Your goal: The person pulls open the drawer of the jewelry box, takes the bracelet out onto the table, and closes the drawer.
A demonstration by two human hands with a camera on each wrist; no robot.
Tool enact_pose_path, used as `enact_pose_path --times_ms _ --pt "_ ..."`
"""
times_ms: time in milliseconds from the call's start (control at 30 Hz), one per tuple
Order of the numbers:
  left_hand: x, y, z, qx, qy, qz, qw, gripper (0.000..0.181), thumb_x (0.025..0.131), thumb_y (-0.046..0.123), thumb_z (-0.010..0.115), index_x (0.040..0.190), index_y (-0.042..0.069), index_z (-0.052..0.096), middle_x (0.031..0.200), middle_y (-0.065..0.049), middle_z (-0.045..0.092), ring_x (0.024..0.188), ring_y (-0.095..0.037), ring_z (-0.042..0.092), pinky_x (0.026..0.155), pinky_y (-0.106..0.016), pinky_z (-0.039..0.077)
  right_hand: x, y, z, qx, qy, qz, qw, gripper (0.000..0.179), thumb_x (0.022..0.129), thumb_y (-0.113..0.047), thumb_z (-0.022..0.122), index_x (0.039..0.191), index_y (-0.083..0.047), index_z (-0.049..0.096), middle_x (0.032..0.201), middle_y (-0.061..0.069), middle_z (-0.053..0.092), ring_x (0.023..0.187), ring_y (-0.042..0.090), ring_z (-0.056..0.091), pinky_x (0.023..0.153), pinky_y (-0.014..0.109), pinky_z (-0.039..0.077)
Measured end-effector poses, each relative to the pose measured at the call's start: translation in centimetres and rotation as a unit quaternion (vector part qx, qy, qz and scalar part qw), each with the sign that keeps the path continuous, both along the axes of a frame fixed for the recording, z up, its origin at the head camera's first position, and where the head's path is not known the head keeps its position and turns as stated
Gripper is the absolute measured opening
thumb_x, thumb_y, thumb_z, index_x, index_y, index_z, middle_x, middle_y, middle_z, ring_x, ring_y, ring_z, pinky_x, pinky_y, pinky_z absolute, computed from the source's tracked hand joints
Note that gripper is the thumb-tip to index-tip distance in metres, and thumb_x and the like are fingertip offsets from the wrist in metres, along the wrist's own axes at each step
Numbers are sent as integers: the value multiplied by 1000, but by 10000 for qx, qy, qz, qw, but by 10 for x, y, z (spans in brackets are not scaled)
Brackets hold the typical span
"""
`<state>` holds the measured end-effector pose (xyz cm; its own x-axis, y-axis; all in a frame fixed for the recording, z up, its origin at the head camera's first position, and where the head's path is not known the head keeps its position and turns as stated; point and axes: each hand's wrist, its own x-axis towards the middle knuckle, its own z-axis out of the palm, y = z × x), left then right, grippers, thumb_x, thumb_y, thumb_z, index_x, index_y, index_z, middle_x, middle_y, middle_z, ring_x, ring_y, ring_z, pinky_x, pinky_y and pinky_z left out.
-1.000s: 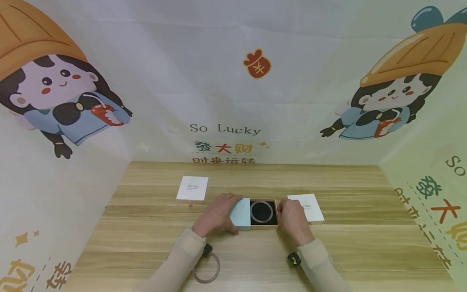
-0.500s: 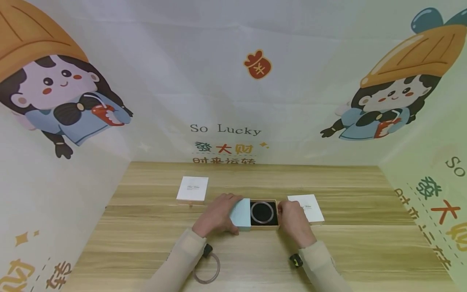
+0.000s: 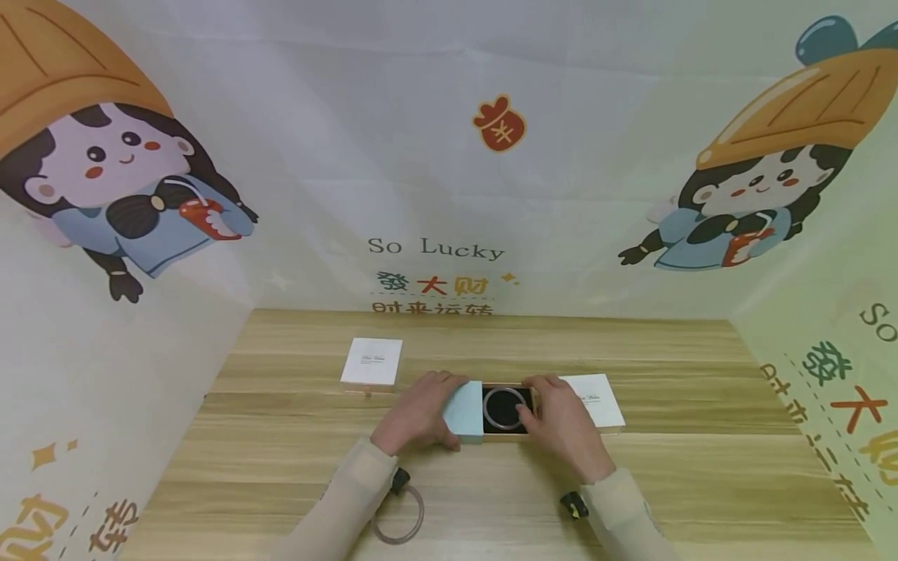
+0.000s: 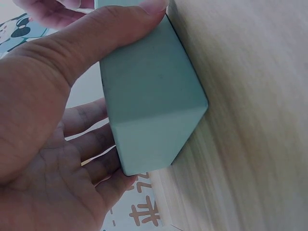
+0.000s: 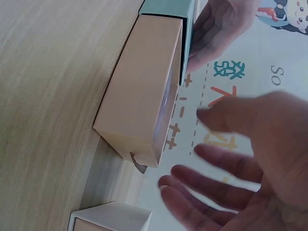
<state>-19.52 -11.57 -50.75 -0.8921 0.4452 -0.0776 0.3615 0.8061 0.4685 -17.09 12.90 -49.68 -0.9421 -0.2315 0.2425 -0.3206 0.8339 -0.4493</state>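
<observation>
Two hands [image 3: 419, 413], three boxes [image 3: 463, 417], two bangles [image 3: 486, 408]

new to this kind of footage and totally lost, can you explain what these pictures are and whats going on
There is no machine here: a person works with two bare hands. The wide view comes from a camera worn on the head; the close ones from a camera on each wrist. The left hand grips the pale blue cover of a box whose drawer stands partly out, with a ring inside. The right hand hovers at the drawer, holding nothing. On the wood-grained table also lie two white boxes and a loose ring by the left forearm.
</observation>
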Motion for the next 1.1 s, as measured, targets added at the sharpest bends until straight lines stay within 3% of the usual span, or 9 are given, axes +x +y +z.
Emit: enact_pose_path --times_ms 267,500,700,867,1100 --pt "-1 0 0 -44 33 6 10000 102 59 27 100 148 14 51 140 -7 61 123 -25 54 105 -44 49 2 -6 -4 97 -227 619 9978 52 83 -23 84 131 -10 65 135 21 58 124 40 57 96 49 55" --pt "-1 1 0 -81 -18 3 10000 102 59 26 99 148 14 52 142 -7 60 125 -26 54 105 -45 49 2 -17 -6 301 98 880 9956 45 81 -23 86 121 -10 71 117 13 65 106 34 62 88 45 55" --pt "-1 1 0 -41 -27 7 10000 101 59 26 99 148 14 52 142 -7 60 125 -26 54 106 -45 48 1 -24 -7 485 4 790 9957 41 82 -25 84 118 -9 72 114 15 66 100 34 63 81 44 56" --pt "-1 1 -1 -13 -17 -17 10000 101 59 25 99 147 13 52 141 -7 60 124 -26 54 106 -44 48 -2 -29 -6 590 -310 638 9957 40 84 -27 83 119 -9 73 120 17 65 104 35 62 79 46 57" --pt "-1 0 -1 56 -27 -28 10000 100 60 25 99 147 14 52 140 -7 61 122 -25 54 104 -44 49 -7 -37 -1 703 -802 430 9934 44 82 -22 82 123 -7 73 115 14 61 94 28 58 68 40 55"
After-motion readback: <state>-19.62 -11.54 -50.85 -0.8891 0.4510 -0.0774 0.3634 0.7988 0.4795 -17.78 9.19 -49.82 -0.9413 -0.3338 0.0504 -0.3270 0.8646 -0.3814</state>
